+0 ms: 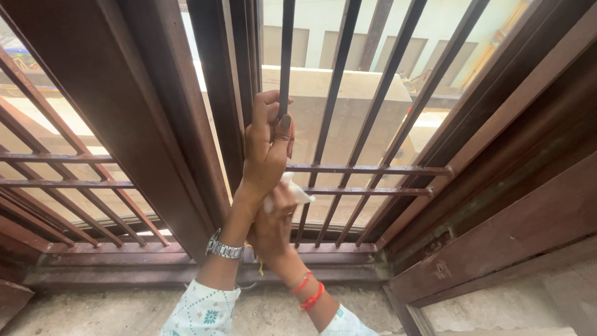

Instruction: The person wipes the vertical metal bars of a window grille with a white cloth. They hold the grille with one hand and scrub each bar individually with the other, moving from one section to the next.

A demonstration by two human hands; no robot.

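My left hand (267, 140) is wrapped around a dark vertical bar (285, 56) of a window grille, thumb up along the bar; a metal watch sits on that wrist. Below and partly behind it, my right hand (273, 221) grips a white cloth (297, 194) pressed near the lower horizontal bars (373, 180); red bangles circle that wrist. The two forearms cross, so part of the right hand is hidden.
A brown wooden window frame (161, 124) stands left of the grille, with a second barred panel (56, 180) beyond it. A wooden shutter (510, 224) angles in at the right. A dusty stone sill (124, 311) runs below. Buildings show outside.
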